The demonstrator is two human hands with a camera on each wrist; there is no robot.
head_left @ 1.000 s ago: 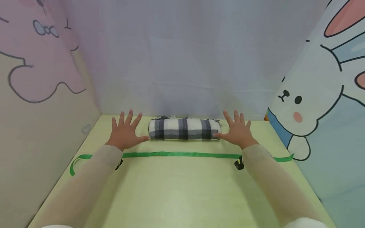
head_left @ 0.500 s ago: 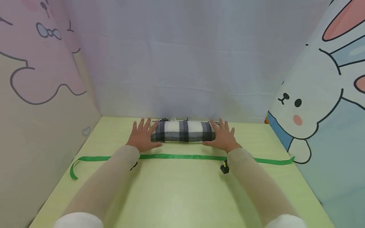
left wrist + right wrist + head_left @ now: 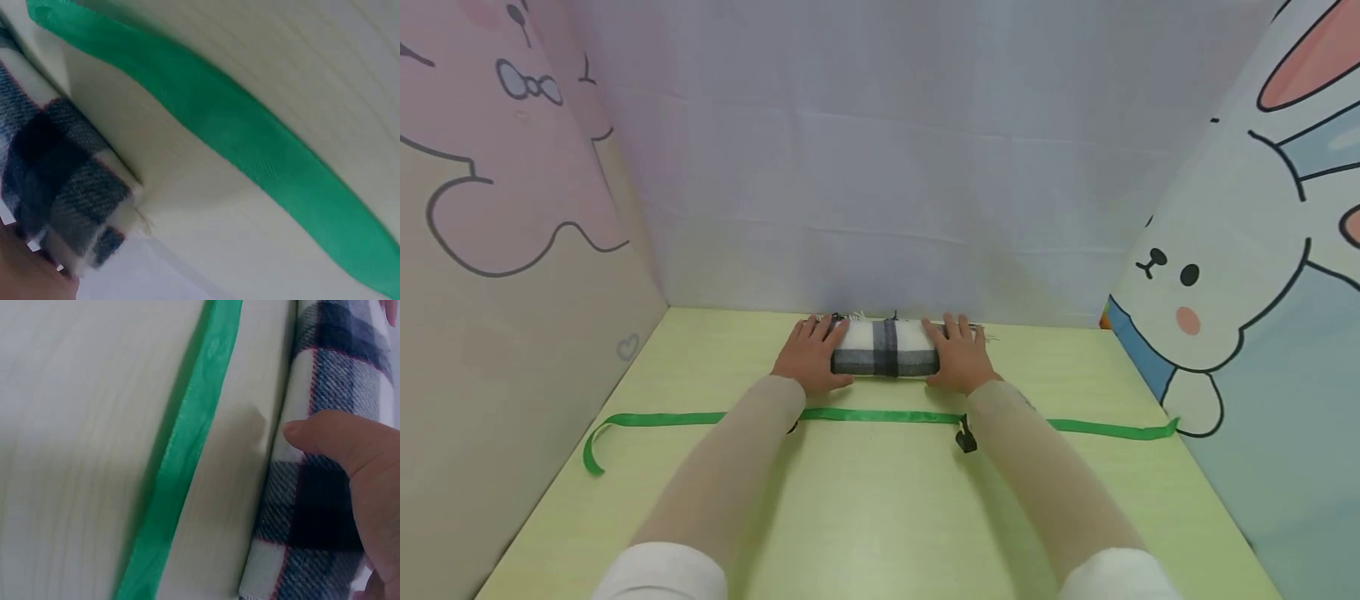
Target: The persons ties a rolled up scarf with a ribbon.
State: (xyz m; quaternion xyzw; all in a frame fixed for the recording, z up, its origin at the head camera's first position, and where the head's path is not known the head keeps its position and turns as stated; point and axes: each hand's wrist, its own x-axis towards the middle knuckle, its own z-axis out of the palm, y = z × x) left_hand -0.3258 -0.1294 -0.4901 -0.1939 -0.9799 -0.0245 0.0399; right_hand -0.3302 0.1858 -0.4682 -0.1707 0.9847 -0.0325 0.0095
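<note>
Two hands: left hand (image 3: 811,358) and right hand (image 3: 958,354), both bare, set apart from each other with fingers fanned and fairly straight, laid over a black, grey and white checked roll of fringed woollen cloth (image 3: 885,347).
Checked roll: at the far end of a pale yellow, wood-grained surface (image 3: 865,500), close to a hanging greyish-white cloth backdrop (image 3: 880,167); whether it touches the backdrop cannot be told.
Long axis: side to side, across the reach of both arms, roughly parallel to a narrow green fabric ribbon (image 3: 880,415).
Roll from hands: directly between and under them; left hand over the left portion, right hand over the right, with the middle bared around a dark stripe.
Nearer hand: neither clearly; both sit about evenly from that middle stripe, so the relation that matters looks to be this matched, end-to-end straddle.
Thumbs: on the roll's near side, pointing inward, while the fingers reach over its top; the right wrist view shows the right thumb (image 3: 319,432) crossing the near edge of the cloth. How firmly either one presses cannot be told.
Fringe: loose threads along the far edge, and a few beyond the right hand.
Green ribbon: nearer the person than the roll, apart from it, with both forearms passing above.
</note>
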